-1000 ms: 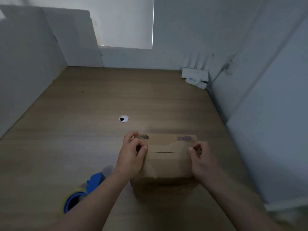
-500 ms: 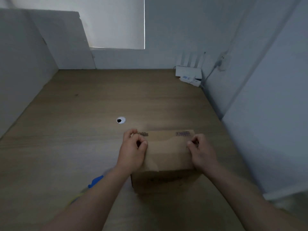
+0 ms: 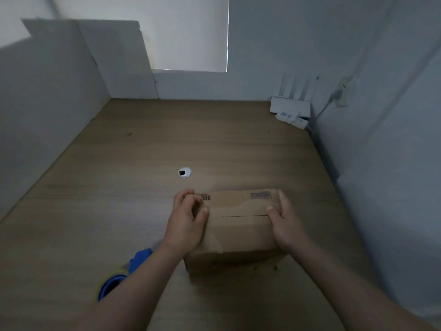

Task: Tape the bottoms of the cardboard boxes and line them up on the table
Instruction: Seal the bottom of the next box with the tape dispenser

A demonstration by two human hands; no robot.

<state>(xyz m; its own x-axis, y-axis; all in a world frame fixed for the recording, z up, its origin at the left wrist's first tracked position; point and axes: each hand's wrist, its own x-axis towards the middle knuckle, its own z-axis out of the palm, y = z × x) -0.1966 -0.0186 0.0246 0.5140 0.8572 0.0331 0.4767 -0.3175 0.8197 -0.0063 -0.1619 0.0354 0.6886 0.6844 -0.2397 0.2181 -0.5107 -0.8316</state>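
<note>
A brown cardboard box [image 3: 238,225] stands on the wooden table [image 3: 143,187] close in front of me, its closed flaps facing up with a dark seam running across them. My left hand [image 3: 186,223] grips the box's left top edge, fingers curled and thumb on the flap. Over on the right edge, my right hand [image 3: 286,225] holds the box with the thumb on top by the seam. A blue tape dispenser [image 3: 112,283] with a yellowish roll lies on the table at the lower left, partly hidden behind my left forearm.
A round cable hole [image 3: 185,172] sits in the table just beyond the box. A white router [image 3: 291,108] with upright antennas stands in the far right corner. White walls close in on the left, back and right; a white board [image 3: 119,63] leans at the back left.
My right hand has slid from pinching the flap top to holding the box's right edge. The left hand stays at the left edge. The box has barely moved.
</note>
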